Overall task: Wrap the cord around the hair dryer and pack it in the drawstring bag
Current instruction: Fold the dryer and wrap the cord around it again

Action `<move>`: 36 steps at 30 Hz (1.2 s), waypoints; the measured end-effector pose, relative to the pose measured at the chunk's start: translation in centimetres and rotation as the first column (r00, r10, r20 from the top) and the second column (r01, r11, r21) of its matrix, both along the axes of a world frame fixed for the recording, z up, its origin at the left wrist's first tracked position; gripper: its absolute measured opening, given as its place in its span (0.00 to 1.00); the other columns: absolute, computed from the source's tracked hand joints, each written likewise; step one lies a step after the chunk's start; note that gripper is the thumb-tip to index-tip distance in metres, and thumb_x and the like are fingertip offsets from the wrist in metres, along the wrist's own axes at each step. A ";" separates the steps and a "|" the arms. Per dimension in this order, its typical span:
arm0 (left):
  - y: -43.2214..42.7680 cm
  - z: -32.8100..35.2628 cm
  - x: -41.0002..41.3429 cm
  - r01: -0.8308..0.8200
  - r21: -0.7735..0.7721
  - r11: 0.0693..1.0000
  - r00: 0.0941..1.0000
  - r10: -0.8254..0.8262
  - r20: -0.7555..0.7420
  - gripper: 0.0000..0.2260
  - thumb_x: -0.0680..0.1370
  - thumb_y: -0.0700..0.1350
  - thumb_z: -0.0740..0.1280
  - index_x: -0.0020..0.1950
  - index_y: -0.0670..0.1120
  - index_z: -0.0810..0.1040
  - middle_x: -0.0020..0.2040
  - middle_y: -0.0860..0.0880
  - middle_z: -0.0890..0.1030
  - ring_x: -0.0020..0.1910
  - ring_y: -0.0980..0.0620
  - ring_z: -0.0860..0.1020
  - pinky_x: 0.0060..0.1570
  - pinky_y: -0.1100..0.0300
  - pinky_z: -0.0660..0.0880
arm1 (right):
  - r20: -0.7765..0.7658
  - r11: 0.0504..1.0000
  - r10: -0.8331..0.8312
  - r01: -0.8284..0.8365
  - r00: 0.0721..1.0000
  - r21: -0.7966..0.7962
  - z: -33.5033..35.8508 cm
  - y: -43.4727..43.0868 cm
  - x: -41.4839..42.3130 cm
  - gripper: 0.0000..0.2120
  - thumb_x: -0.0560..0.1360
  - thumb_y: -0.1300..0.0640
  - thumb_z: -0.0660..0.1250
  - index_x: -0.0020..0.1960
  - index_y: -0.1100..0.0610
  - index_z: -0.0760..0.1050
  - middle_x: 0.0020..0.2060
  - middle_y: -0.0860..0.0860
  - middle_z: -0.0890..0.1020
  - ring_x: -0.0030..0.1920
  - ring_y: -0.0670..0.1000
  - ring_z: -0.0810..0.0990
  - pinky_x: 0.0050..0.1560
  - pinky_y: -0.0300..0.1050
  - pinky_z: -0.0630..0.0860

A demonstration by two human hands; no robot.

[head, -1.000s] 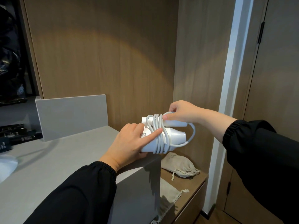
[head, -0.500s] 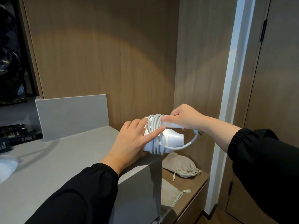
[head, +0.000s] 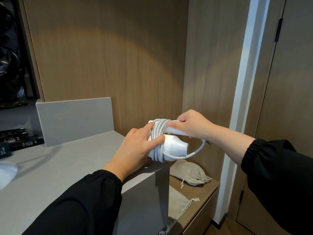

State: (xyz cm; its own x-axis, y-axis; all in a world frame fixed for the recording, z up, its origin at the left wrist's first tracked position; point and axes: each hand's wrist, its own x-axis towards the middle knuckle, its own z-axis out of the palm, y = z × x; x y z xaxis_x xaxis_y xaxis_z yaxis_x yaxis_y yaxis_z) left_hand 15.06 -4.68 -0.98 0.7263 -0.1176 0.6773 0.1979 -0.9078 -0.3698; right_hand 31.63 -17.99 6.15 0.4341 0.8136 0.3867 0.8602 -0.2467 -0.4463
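A white folded hair dryer (head: 176, 147) sits at the right corner of the grey counter (head: 55, 167). Its white cord (head: 158, 141) is coiled several times around the body, with one loose loop hanging out to the right. My left hand (head: 135, 150) rests flat against the dryer's left side, fingers straight and pressing on the coils. My right hand (head: 191, 125) grips the folded handle from the right, thumb along it. A beige drawstring bag (head: 188, 173) lies on the lower wooden shelf below the dryer.
A second beige cloth bag (head: 177, 206) lies nearer on the same wooden shelf (head: 203, 190). A grey upstand panel (head: 74, 119) stands at the counter's back. Dark boxes (head: 18, 138) sit at far left. Wood walls close in behind and right; a door (head: 288, 99) is at right.
My right hand has slid from the coil onto the handle and now grips it. The loose cord loop has drawn a little tighter. My left hand stays pressed on the coils.
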 end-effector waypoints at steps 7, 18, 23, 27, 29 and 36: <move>-0.3 0.1 0.0 -0.012 -0.001 1.000 0.998 0.012 -0.054 0.28 0.67 0.54 0.74 0.63 0.50 0.67 0.64 0.39 0.72 0.39 0.46 0.73 0.37 0.56 0.68 | 0.005 0.999 0.001 -0.001 1.000 -0.045 0.3 -0.2 -0.1 0.25 0.77 0.43 0.63 0.30 0.59 0.67 0.22 0.52 0.64 0.26 0.50 0.66 0.30 0.42 0.65; 0.7 -0.5 0.4 -0.032 -0.002 0.999 0.994 0.032 -0.103 0.30 0.71 0.55 0.72 0.69 0.52 0.64 0.66 0.43 0.71 0.49 0.46 0.74 0.46 0.52 0.76 | -0.204 0.978 -0.125 0.086 0.971 -0.187 1.7 -2.3 2.8 0.19 0.78 0.45 0.63 0.48 0.61 0.81 0.40 0.56 0.80 0.41 0.51 0.79 0.38 0.38 0.75; 0.7 -0.4 0.3 -0.040 0.019 0.999 0.996 0.041 -0.085 0.31 0.68 0.50 0.76 0.67 0.51 0.67 0.63 0.42 0.73 0.46 0.47 0.74 0.43 0.55 0.73 | -0.184 0.995 -0.088 0.078 0.979 -0.062 1.6 -2.9 3.4 0.14 0.78 0.52 0.66 0.44 0.62 0.82 0.41 0.59 0.80 0.44 0.53 0.77 0.42 0.42 0.76; 0.7 -0.5 0.3 -0.060 0.025 0.998 0.994 0.062 -0.093 0.33 0.66 0.49 0.77 0.66 0.52 0.66 0.62 0.42 0.73 0.45 0.47 0.74 0.41 0.53 0.75 | 0.085 0.988 -0.147 0.142 0.985 0.069 1.9 -2.5 1.9 0.12 0.79 0.51 0.64 0.42 0.56 0.81 0.34 0.51 0.79 0.37 0.50 0.78 0.37 0.42 0.75; 0.8 -0.5 0.3 -0.090 0.001 0.996 0.992 0.090 -0.089 0.34 0.65 0.51 0.78 0.66 0.52 0.66 0.62 0.41 0.73 0.44 0.46 0.75 0.39 0.52 0.76 | 0.074 0.988 -0.140 0.134 0.987 0.079 2.6 -2.4 1.2 0.12 0.78 0.51 0.65 0.41 0.56 0.82 0.33 0.50 0.78 0.36 0.49 0.76 0.34 0.41 0.73; 0.5 -0.4 0.0 -0.129 -0.054 0.990 0.991 0.127 -0.048 0.31 0.64 0.55 0.77 0.62 0.51 0.69 0.59 0.41 0.75 0.38 0.46 0.74 0.34 0.58 0.67 | -0.235 0.998 -0.070 0.068 0.969 -0.017 4.1 -2.4 -0.5 0.13 0.76 0.50 0.68 0.37 0.56 0.81 0.36 0.52 0.78 0.37 0.50 0.76 0.34 0.38 0.73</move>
